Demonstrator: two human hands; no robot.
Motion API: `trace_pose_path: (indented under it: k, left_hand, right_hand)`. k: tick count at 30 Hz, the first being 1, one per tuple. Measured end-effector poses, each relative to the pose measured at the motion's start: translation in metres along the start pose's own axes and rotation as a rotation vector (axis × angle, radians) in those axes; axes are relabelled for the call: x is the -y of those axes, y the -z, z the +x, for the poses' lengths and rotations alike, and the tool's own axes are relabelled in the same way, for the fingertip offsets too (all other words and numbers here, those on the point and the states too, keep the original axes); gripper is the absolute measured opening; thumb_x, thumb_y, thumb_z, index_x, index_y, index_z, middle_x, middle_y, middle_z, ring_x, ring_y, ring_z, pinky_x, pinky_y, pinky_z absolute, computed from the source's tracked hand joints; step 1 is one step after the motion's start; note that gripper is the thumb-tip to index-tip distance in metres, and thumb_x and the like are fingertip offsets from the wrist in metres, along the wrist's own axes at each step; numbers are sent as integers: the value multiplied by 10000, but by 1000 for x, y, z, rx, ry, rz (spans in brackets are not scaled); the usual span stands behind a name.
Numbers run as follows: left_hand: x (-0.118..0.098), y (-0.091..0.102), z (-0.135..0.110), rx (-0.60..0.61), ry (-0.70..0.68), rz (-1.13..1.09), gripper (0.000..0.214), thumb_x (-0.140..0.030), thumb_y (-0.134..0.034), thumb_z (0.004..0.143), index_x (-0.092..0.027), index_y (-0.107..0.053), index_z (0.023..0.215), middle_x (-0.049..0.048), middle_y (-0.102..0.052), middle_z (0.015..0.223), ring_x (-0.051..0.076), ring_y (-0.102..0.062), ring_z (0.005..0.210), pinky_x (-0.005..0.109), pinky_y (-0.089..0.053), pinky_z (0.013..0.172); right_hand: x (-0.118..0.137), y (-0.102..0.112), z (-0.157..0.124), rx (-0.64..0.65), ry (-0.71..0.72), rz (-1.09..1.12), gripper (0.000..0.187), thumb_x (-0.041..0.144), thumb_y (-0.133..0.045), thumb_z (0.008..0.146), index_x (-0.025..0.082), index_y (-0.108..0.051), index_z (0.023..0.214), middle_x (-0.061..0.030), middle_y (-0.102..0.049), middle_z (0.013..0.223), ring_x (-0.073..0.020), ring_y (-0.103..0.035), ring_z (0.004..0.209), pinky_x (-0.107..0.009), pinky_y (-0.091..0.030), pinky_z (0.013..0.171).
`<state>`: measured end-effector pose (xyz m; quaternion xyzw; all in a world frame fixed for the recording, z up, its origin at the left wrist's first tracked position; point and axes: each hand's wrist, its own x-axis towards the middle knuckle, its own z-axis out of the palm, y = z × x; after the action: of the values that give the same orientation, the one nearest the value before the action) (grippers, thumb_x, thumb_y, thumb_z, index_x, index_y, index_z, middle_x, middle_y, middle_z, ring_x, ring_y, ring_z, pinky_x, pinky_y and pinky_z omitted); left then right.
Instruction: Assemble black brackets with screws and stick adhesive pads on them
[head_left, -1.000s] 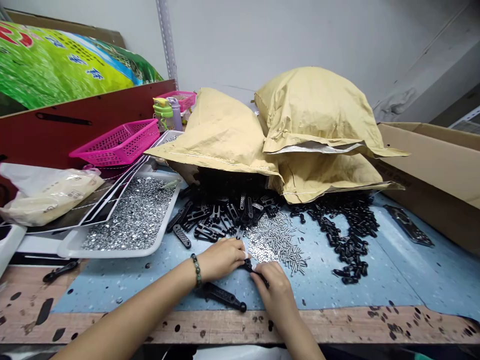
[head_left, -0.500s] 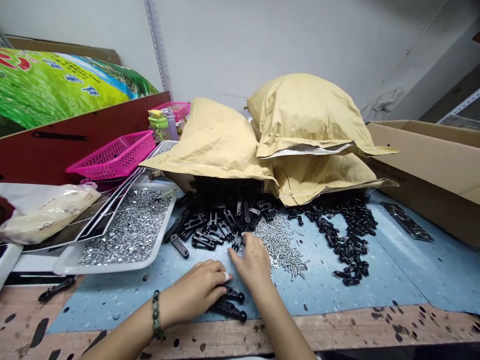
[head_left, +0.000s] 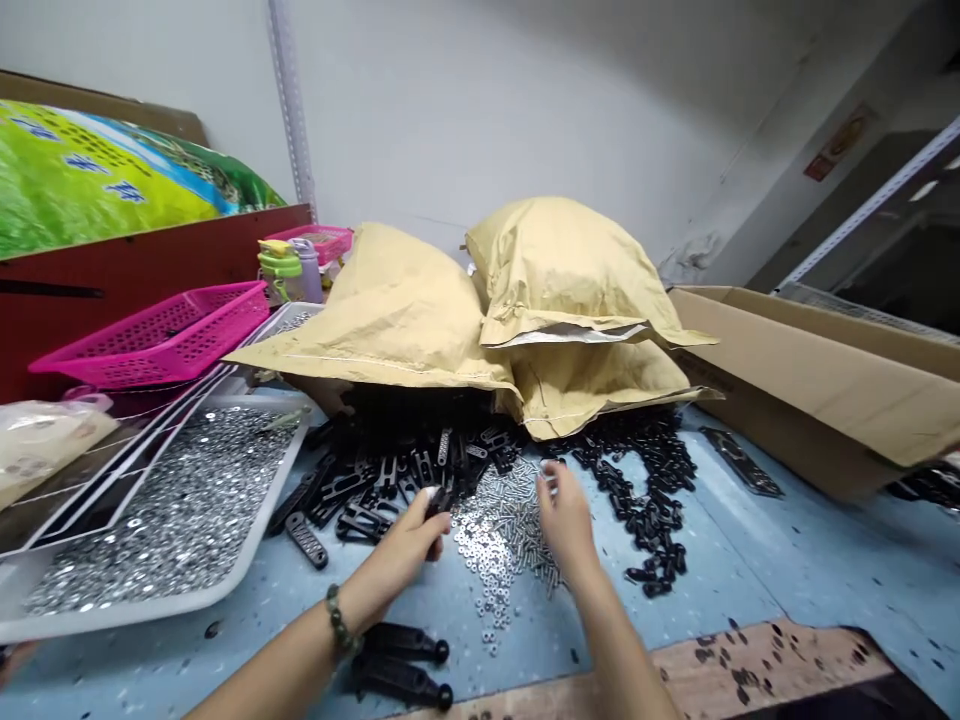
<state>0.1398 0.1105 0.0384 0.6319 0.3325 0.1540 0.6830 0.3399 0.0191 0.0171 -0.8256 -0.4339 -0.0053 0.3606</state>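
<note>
The left hand (head_left: 405, 552) sits at the centre of the work area, fingers curled and closed on a small black link (head_left: 438, 502), gripped at the fingertips. A beaded bracelet (head_left: 339, 619) encircles the left wrist. The right hand (head_left: 567, 520) is just to the right, with thumb and forefinger pinched on a small silver piece (head_left: 550, 479), too small to identify.

Two black link bars (head_left: 401, 662) lie together at 6 o'clock from the hands, on the blue speckled mat (head_left: 720, 590) covering the wooden bench (head_left: 750, 665). Between the hands and extending toward 12 o'clock is a loose scatter of silver screws and washers (head_left: 499, 535). A heap of black links (head_left: 375, 480) lies at 11 o'clock, and a band of small black parts (head_left: 645, 500) curves at 2 o'clock.

A white tray of silver washers (head_left: 161, 510) sits at 9 o'clock, with a pink plastic basket (head_left: 157, 340) beyond it. Kraft paper sacks (head_left: 480, 320) stand at 12 o'clock, partly over the black heap. A cardboard box (head_left: 825, 390) sits at 2 o'clock.
</note>
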Motion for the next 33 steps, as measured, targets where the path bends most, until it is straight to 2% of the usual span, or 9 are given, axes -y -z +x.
trace_pose_path:
  k: [3,5,8,11,14,18,21,26,33]
  left_hand:
    - [2,9,-2,81,1,18,230,-423,-522,791,-203,-465,825,-45,-477,682,135,-490,602,254,-396,594]
    - [3,12,-5,134,5,28,250,-409,-571,754,-200,-463,839,-25,-515,757,139,-515,607,252,-396,563]
    - [0,14,-11,119,-36,178,267,-376,-577,760,-207,-463,932,-9,-538,814,165,-536,662,270,-403,591]
    - [-6,15,-18,117,-88,277,203,-405,-498,847,-209,-505,900,-2,-543,807,188,-519,770,307,-404,712]
    - [-9,13,-23,202,-43,180,274,-431,-380,904,-196,-515,862,1,-542,801,172,-521,749,312,-433,726]
    - [-7,10,-27,273,3,20,247,-390,-523,824,-179,-518,952,2,-544,814,169,-557,759,266,-471,623]
    - [-6,9,-31,212,-46,76,205,-318,-548,808,-185,-518,961,-2,-554,841,167,-577,747,239,-446,568]
    - [-9,8,-41,-1,-344,551,137,-323,-531,868,-199,-552,924,11,-611,851,188,-564,786,285,-419,719]
    - [-16,13,-45,-17,-474,852,241,-331,-463,914,-205,-495,711,-12,-560,674,163,-524,615,255,-305,559]
  right_hand:
    - [-43,17,55,-82,-162,-88,221,181,-485,826,120,-604,1002,-178,-606,1016,-295,-569,1016,-417,-414,887]
    - [-54,20,67,-65,-196,-90,161,148,-530,782,114,-630,904,-172,-621,934,-307,-571,999,-421,-406,888]
    - [-43,14,47,-14,-156,-9,182,183,-509,816,123,-633,935,-150,-633,938,-279,-577,969,-410,-417,888]
    - [-10,10,5,85,-37,150,272,313,-453,894,185,-621,1065,-104,-626,1047,-225,-587,966,-343,-466,846]
    - [26,10,-32,214,90,412,284,377,-444,920,257,-629,1098,-61,-619,1019,-186,-604,872,-288,-496,740]
    - [56,12,-56,225,69,704,142,331,-572,867,238,-633,955,-39,-613,872,-172,-589,752,-264,-480,633]
    - [67,14,-60,273,136,668,68,274,-576,865,223,-621,855,-31,-612,843,-169,-584,776,-257,-462,660]
    - [78,18,-60,250,274,496,77,190,-540,872,214,-599,829,-20,-615,822,-152,-579,772,-242,-436,683]
    - [68,17,-63,372,198,516,62,242,-547,869,208,-592,894,-3,-614,777,-141,-585,681,-242,-459,626]
